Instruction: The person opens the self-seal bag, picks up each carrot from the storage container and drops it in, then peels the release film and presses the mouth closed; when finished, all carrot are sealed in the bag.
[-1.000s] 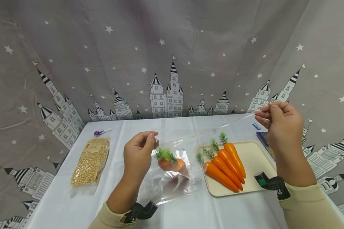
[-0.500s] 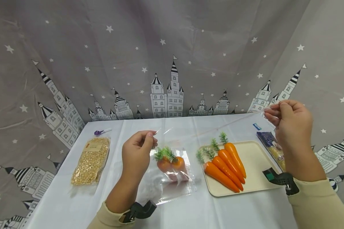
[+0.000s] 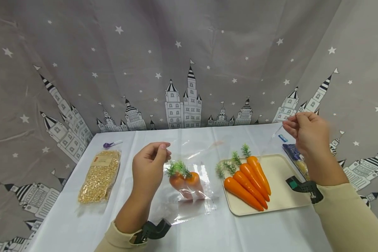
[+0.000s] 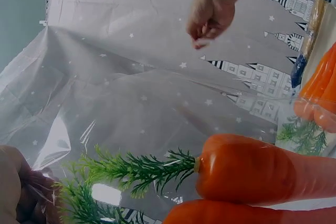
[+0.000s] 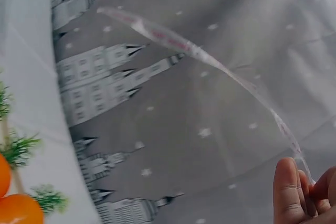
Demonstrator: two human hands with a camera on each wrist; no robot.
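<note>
The left hand (image 3: 149,164) pinches the upper edge of a clear plastic bag (image 3: 189,196) between thumb and forefinger, holding that edge raised. The bag lies on the table (image 3: 239,231) at centre and holds two carrots (image 3: 186,181), green tops pointing far. The right hand (image 3: 305,131), raised at the right, pinches one end of a thin clear strip (image 5: 210,64) between its fingertips (image 5: 287,190); the strip curves away loose. Just right of the bag, a cream tray (image 3: 280,175) carries three more carrots (image 3: 247,182). A packet of yellow grain (image 3: 99,176) lies at the left, a dark packet (image 3: 294,154) beside the tray's far right edge. A star-and-castle curtain (image 3: 176,63) hangs behind.
</note>
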